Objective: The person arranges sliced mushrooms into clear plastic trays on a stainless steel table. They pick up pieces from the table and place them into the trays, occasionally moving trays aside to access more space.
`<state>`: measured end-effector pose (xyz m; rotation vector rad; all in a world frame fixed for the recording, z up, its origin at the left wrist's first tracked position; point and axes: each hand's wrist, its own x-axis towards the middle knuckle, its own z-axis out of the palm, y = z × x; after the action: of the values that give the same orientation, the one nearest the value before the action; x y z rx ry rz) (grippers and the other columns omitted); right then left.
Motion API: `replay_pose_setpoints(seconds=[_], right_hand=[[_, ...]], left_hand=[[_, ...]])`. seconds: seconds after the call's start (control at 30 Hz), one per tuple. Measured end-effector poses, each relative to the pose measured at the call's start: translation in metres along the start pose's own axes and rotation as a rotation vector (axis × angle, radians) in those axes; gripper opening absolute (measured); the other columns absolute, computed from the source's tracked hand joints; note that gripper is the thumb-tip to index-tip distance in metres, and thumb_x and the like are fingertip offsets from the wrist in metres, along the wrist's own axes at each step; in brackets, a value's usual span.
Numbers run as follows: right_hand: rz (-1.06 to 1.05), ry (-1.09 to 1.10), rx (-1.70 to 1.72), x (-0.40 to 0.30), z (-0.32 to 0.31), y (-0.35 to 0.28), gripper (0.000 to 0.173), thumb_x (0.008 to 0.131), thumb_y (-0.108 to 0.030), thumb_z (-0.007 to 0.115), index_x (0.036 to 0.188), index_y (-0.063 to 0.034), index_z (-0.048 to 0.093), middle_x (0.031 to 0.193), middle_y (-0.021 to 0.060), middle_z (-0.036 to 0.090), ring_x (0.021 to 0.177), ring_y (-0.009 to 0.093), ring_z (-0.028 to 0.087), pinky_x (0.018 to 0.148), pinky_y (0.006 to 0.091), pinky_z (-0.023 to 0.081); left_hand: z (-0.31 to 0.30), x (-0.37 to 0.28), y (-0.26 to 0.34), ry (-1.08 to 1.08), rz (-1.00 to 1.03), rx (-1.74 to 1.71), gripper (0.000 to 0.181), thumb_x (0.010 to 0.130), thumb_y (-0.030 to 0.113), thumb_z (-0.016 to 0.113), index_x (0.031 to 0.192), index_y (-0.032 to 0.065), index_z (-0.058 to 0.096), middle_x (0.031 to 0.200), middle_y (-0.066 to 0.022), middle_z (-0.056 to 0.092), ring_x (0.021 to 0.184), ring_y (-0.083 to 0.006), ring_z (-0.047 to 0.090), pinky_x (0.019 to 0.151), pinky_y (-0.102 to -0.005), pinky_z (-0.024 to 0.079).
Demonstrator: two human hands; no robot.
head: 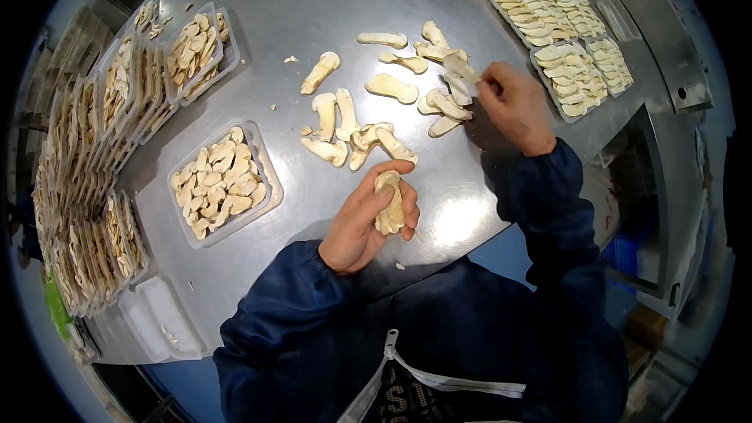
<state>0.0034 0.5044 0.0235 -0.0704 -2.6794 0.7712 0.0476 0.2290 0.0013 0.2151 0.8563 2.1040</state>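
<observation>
My left hand (367, 214) grips a thick piece of pale mushroom (390, 204), its thumb lying across the front. Out to the right, my right hand (517, 107) pinches a thin flat piece (460, 68). Motion blurs it, and I cannot tell whether it is a mushroom slice or a blade. Below that piece lies a small heap of cut mushroom slices (445, 104). Beyond my left fingertips, halved mushrooms (370, 138) overlap on the steel table (282, 6). A single long mushroom piece (392, 88) rests between the two groups.
A clear plastic tray of mushroom slices (218, 185) stands to the left. Behind it rise tall stacks of filled trays (76, 164). At the right, trays hold slices in neat rows (570, 79). White plastic trays (167, 317) lie near the front left edge.
</observation>
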Motion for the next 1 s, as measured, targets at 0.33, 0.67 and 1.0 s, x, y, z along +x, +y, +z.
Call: replay_pose_setpoints(seconds=[0.33, 0.67, 1.0], right_hand=[[-0.317, -0.037, -0.092, -0.027, -0.004, -0.029, 0.018, 0.079, -0.014, 0.068, 0.094, -0.0044, 0.061, 0.087, 0.0134, 0.058, 0.080, 0.032, 0.059, 0.070, 0.0420, 0.046], [-0.344, 0.141, -0.239, -0.018, 0.018, -0.008, 0.011, 0.079, -0.010, 0.066, 0.082, -0.0027, 0.058, 0.074, 0.0124, 0.057, 0.072, 0.032, 0.059, 0.063, 0.0420, 0.045], [-0.215, -0.076, 0.168, -0.027, -0.010, -0.056, 0.010, 0.081, -0.005, 0.063, 0.091, -0.0006, 0.064, 0.087, 0.0109, 0.065, 0.079, 0.027, 0.062, 0.066, 0.0337, 0.047]], left_hand=[[-0.002, -0.001, -0.001, 0.031, -0.012, -0.061, 0.031, 0.107, 0.027, 0.035, 0.130, 0.0081, 0.041, 0.091, -0.0076, 0.055, 0.083, -0.0190, 0.060, 0.071, -0.0327, 0.053], [-0.005, -0.001, -0.002, 0.006, 0.004, -0.083, 0.033, 0.107, 0.026, 0.036, 0.136, 0.0093, 0.039, 0.094, -0.0078, 0.055, 0.090, -0.0201, 0.060, 0.075, -0.0326, 0.054], [0.009, 0.000, 0.000, 0.145, 0.056, -0.083, 0.050, 0.106, 0.037, 0.035, 0.149, 0.0134, 0.026, 0.129, -0.0167, 0.053, 0.128, -0.0351, 0.051, 0.104, -0.0469, 0.048]])
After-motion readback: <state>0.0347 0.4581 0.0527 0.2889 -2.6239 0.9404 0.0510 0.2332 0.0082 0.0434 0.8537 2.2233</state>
